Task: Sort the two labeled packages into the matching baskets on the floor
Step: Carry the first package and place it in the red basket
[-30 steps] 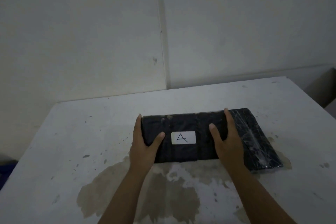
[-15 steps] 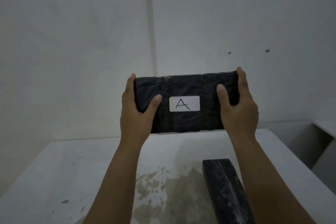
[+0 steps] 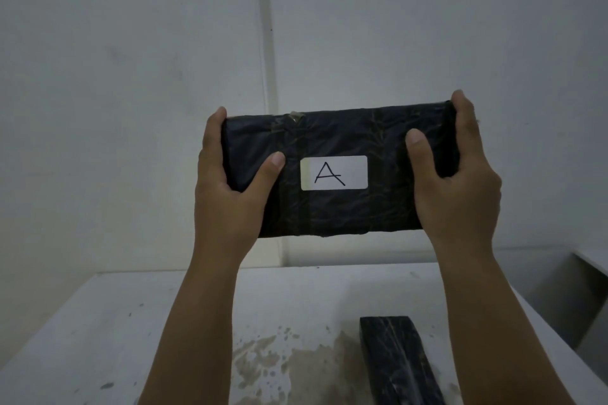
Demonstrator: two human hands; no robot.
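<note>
- The tabletop (image 3: 108,332) lies low in view, pale and stained; no basket shows anywhere, so which way the A basket lies from the hands cannot be told.
- The package marked A (image 3: 339,171) is raised well clear of the tabletop, in front of the wall, its long axis running left to right and its broad face turned toward the camera.
- The second package (image 3: 399,362) rests on the tabletop below and to the right, its long axis running away from the person; its label is not visible.
- The left hand (image 3: 230,187) clamps the left end of the raised package, thumb on its face.
- The right hand (image 3: 457,181) grips the right end likewise, so both are equally near it.
- The white label (image 3: 334,173) sits centred between the thumbs, reading A.
</note>
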